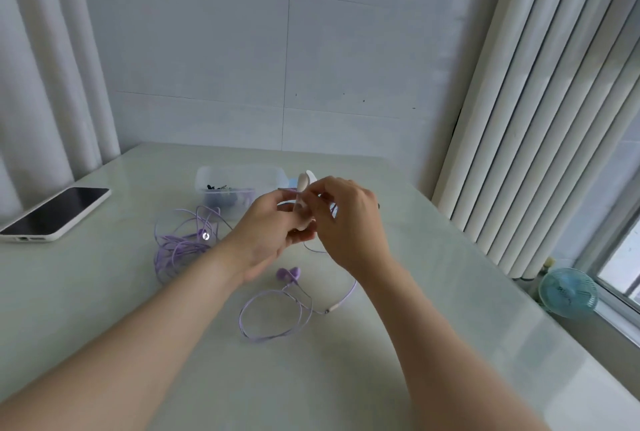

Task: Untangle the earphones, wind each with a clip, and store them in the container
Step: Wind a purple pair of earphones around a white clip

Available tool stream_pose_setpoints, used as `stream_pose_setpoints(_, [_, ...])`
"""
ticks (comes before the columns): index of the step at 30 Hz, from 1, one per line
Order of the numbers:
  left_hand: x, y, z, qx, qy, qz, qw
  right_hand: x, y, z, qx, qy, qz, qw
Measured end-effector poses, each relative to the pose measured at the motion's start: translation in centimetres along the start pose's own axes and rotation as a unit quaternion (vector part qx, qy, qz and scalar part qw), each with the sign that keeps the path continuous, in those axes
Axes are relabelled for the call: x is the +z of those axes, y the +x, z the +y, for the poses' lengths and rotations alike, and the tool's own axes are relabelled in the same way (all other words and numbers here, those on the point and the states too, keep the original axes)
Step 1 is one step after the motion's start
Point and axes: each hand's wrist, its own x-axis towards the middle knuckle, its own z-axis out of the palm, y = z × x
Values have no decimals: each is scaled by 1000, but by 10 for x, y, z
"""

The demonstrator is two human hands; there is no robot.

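Observation:
My left hand point(273, 226) holds a pale pink clip point(302, 203) upright above the table. My right hand point(346, 219) pinches the purple earphone cable at the clip's side. That cable point(273, 312) drops from my hands to the table, where it lies in a loose loop with its two purple earbuds point(288, 274) just below my hands. A second purple earphone point(180, 243) lies in a tangled heap to the left. Behind my hands stands a clear plastic container point(239, 176) with dark and purple items inside.
A phone point(55, 214) in a white case lies screen-up at the table's left edge. A small blue fan point(568, 293) stands on the window sill to the right. White curtains hang on both sides and a wall closes the table's far edge.

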Motion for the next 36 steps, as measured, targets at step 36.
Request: stream_pose_setpoints(36, [-11, -8, 12, -19, 10, 15, 1000, 5, -1, 15, 22, -155, -53, 986])
